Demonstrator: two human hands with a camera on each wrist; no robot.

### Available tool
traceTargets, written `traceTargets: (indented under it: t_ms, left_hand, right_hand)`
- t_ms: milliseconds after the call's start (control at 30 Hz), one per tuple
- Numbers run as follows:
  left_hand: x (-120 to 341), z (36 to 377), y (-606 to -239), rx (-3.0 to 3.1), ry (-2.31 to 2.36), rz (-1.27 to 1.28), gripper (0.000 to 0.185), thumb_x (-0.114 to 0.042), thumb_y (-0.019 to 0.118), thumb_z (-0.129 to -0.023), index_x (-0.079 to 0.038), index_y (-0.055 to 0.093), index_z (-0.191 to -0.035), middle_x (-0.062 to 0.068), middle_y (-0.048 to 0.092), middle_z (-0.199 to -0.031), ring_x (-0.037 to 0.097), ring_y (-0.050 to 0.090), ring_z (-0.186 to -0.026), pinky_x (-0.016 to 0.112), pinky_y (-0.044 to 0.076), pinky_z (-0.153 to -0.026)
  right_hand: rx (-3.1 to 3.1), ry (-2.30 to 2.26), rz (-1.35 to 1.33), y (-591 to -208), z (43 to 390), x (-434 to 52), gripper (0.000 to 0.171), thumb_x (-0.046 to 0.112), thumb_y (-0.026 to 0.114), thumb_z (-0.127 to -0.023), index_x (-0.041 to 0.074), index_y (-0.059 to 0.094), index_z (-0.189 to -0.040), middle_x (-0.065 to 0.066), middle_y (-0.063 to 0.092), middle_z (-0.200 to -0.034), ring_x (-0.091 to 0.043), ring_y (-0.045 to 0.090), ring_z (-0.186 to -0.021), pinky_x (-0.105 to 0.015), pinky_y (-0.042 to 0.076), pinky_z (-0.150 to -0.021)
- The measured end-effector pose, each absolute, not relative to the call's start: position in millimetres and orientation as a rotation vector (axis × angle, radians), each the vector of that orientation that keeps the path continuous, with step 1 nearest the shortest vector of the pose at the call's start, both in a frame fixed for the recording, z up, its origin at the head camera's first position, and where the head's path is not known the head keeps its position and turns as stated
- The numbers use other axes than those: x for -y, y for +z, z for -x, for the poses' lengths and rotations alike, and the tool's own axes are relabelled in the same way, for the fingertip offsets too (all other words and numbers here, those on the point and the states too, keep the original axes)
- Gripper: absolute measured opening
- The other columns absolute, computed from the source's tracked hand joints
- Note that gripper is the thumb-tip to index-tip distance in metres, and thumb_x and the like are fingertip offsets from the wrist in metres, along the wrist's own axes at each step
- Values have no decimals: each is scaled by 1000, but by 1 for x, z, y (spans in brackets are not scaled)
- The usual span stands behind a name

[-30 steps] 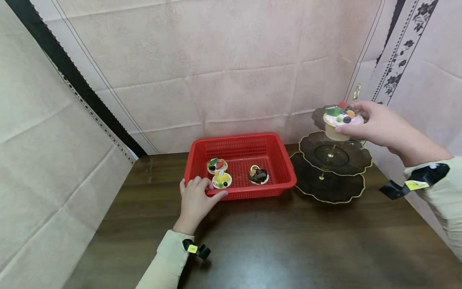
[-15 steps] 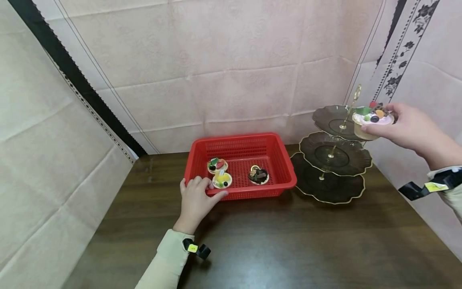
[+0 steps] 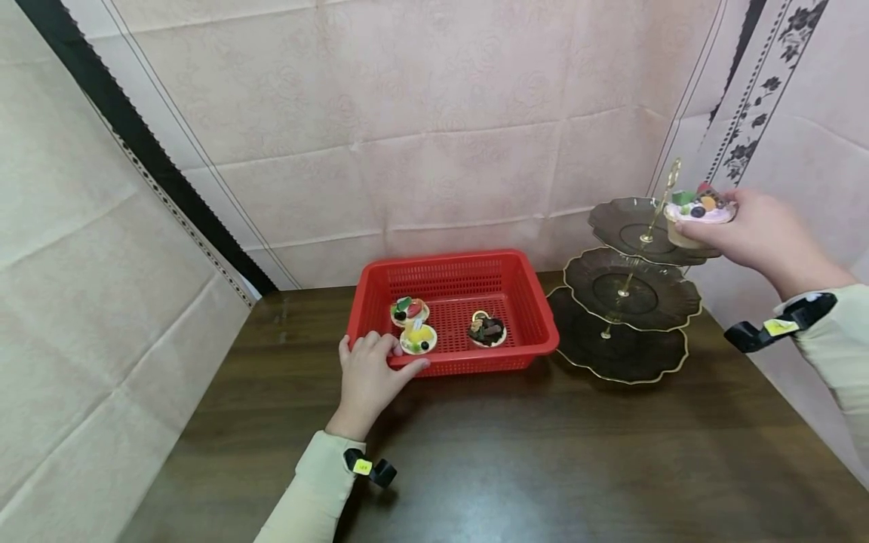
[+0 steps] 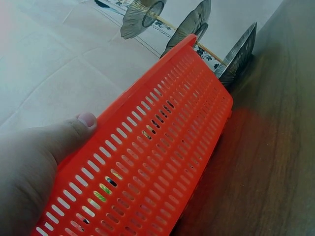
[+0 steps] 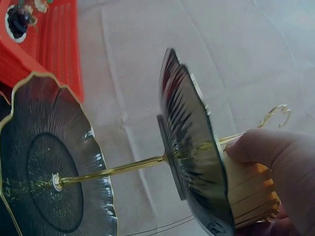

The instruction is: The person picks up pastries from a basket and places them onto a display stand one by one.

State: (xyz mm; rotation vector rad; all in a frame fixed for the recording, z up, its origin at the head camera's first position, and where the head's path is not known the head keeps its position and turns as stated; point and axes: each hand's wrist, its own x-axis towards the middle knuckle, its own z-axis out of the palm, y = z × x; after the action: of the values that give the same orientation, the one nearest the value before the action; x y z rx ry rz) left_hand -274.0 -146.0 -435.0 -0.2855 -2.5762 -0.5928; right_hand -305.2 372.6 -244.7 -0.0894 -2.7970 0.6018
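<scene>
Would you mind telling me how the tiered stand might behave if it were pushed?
The tiered stand would probably wobble if pushed near the top, since its plates are joined by a thin gold rod. Those glossy, translucent plates may be fragile. The broad bottom plate should steady it somewhat.

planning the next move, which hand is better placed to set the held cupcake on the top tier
Probably the right hand: it grips the cupcake at the top tier, while the left hand holds the red basket by its rim, farther from that tier.
</scene>
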Motion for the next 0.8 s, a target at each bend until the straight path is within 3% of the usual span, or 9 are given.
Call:
traceTargets:
  t_ms: [200, 600, 800]
  left_hand:
    - [145, 274, -434, 2579, -591, 286, 47, -58, 83, -76, -19, 57, -82, -1, 54, -81, 22, 56, -85, 70, 20, -112]
    - [146, 274, -434, 2561, -590, 295, 48, -60, 82, -76, -19, 57, -81, -1, 53, -79, 22, 55, -84, 70, 20, -112]
    - [146, 273, -437, 2554, -574, 303, 50, -61, 80, -77, -18, 55, -80, -2, 52, -78, 22, 55, -81, 70, 20, -112]
  right_hand:
    - [2761, 599, 71, -243, 312, -369, 79, 56, 66, -89, -4, 49, -137, -33, 58, -118, -44, 54, -95, -43, 40, -64]
    - [2790, 629, 64, -241, 321, -366, 89, 58, 69, -87, -6, 44, -145, -30, 57, -121, -42, 53, -99, -43, 40, -67]
    - [2793, 666, 78, -243, 324, -367, 88, 61, 69, -86, -4, 47, -141, -28, 58, -119, -40, 53, -98, -43, 41, -68]
